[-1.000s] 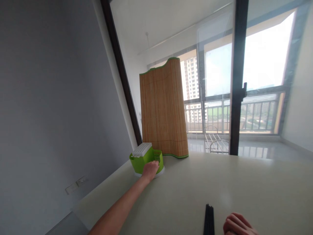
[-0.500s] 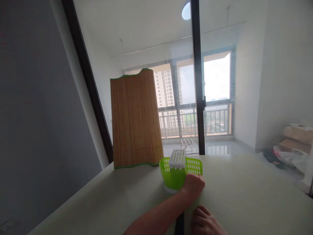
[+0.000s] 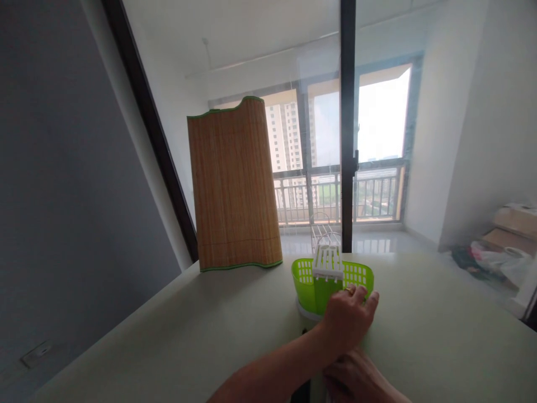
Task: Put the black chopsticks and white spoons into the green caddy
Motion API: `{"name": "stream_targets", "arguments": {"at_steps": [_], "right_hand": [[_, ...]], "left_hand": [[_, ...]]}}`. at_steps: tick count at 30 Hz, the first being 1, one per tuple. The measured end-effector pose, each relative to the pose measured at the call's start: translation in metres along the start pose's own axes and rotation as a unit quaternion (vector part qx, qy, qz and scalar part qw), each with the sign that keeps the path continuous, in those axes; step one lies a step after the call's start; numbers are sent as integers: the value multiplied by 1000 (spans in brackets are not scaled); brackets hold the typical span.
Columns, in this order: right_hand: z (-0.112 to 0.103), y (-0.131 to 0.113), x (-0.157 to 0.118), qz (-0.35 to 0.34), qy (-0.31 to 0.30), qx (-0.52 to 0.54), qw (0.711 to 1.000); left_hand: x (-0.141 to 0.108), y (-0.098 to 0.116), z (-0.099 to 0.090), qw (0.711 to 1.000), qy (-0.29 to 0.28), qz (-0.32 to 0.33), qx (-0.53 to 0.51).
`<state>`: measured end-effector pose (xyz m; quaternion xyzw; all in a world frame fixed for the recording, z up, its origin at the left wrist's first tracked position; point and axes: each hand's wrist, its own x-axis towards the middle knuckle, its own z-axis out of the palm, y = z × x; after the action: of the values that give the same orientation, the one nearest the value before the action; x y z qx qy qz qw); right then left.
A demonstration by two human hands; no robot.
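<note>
A bright green plastic basket point(image 3: 308, 294) with perforated sides and a pale base stands on the table. A white slotted holder point(image 3: 328, 263) is fixed at its front. My left hand point(image 3: 350, 316), with a ring on one finger, reaches across from the left to the basket's front right side. Its fingers are apart and overlap the basket wall; whether they press on it is unclear. My right hand point(image 3: 356, 375) lies below the left wrist, fingers curled down and partly hidden; anything in them cannot be made out. A dark, narrow object point(image 3: 301, 389) shows under my left forearm.
A bamboo mat point(image 3: 235, 190) with green edging stands upright, back left on the pale table point(image 3: 168, 336). Behind rises a dark-framed glass door point(image 3: 348, 140), with a wire rack beyond. Boxes and bags point(image 3: 503, 246) lie at the far right.
The basket and my left hand have shifted right, and the left fingers have loosened from a fist. My right hand is now partly behind the left wrist. The view has tilted down slightly.
</note>
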<state>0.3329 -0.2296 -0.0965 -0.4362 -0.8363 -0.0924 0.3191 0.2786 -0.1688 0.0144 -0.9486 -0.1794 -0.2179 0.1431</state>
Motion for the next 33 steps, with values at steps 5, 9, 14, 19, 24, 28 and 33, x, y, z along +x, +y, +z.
{"name": "stream_targets", "arguments": {"at_steps": [5, 9, 14, 19, 24, 28, 33], "right_hand": [[-14, -3, 5, 8, -63, 53, 997], [-20, -4, 10, 8, -91, 67, 994], [-27, -5, 12, -3, -104, 71, 992], [-31, -5, 12, -5, -106, 67, 992], [-30, -3, 11, -12, -100, 70, 992], [-29, -1, 11, -24, -95, 74, 992], [-33, -3, 11, -32, -85, 64, 994]], "left_hand": [[-94, -32, -23, 985, -2, -162, -64], [-151, -52, -20, 938, -121, -299, -129], [-174, -46, -12, 908, -185, -339, -160], [-169, -42, -16, 902, -210, -340, -161], [-161, -49, -23, 901, -249, -331, -129], [-155, -56, -21, 890, -301, -342, -35], [-150, -70, -19, 881, -323, -344, -9]]}}
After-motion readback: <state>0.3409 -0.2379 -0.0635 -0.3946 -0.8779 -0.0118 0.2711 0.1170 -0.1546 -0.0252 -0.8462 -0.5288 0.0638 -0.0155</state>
